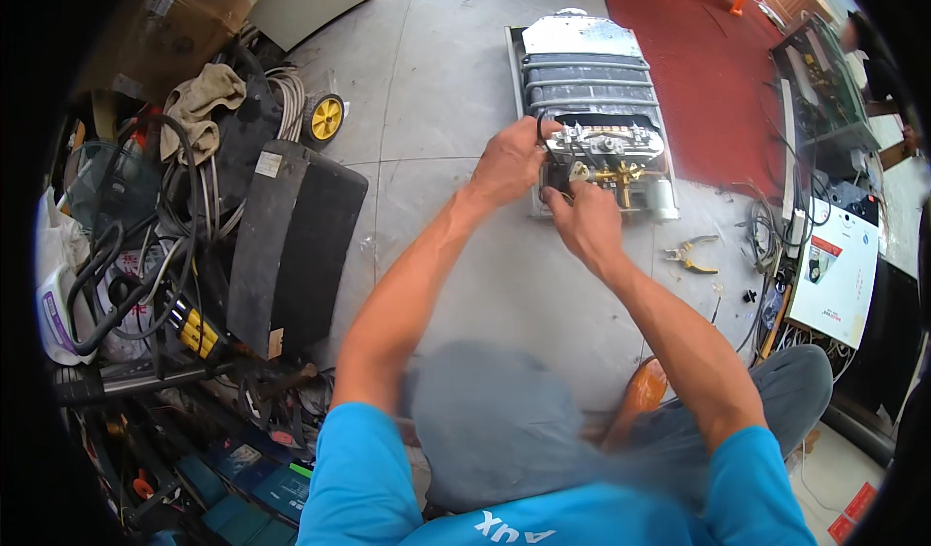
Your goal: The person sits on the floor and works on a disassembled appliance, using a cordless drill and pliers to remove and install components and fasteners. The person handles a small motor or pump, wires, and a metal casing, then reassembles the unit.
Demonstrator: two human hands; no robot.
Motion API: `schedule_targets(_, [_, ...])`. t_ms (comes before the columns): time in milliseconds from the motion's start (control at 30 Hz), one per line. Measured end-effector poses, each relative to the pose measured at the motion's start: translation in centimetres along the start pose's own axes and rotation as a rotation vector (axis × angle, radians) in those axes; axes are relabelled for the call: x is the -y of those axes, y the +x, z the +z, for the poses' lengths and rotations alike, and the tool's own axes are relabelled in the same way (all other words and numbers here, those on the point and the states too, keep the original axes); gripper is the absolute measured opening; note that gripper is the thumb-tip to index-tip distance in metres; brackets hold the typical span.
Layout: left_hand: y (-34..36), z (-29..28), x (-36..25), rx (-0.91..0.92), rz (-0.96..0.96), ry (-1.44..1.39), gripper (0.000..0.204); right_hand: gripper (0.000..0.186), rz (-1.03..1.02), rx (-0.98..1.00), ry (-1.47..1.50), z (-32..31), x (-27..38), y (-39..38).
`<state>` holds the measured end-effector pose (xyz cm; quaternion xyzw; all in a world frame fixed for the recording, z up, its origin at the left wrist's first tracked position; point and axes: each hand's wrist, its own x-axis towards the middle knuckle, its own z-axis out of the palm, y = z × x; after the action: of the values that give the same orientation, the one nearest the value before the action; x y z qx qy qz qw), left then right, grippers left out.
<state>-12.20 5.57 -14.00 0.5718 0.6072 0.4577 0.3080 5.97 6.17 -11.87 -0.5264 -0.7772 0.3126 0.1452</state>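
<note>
An opened gas water heater (588, 73) lies on its back on the grey floor, with its finned heat exchanger, burner row and brass gas valve (624, 176) exposed. My left hand (511, 161) is closed at its lower left side, pinching a black wire (541, 125) that loops up by the fingertips. Just below and to the right, my right hand (589, 220) has its fingers bent in at the heater's lower edge, beside the round fitting left of the brass valve. Whatever those fingers grip is hidden by the hand.
Yellow-handled pliers (690, 254) lie on the floor to the right. A white appliance cover (836, 273) and tangled cables stand further right. On the left are a black box-shaped machine (294, 250), a yellow wheel (326, 117) and hoses. A red mat (679, 80) lies beyond the heater.
</note>
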Motion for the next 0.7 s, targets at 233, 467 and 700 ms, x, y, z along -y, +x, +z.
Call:
schedule_targets(233, [-5.7, 0.8, 3.8, -0.025, -0.15, 0.293, 0.025, 0.04, -0.034, -0.074, -0.107, 1.7, -0.4, -1.0])
schedule_targets(467, [-9.0, 4.1, 2.5, -0.013, 0.253, 0.802, 0.028, 0.038, 0.115, -0.208, 0.515, -2.8, -3.1, -0.4])
schedule_targets(700, [-9.9, 7.6, 0.6, 0.057, 0.031, 0.35, 0.011, 0.041, 0.126, -0.246, 0.565, -8.2, -2.8, 3.0])
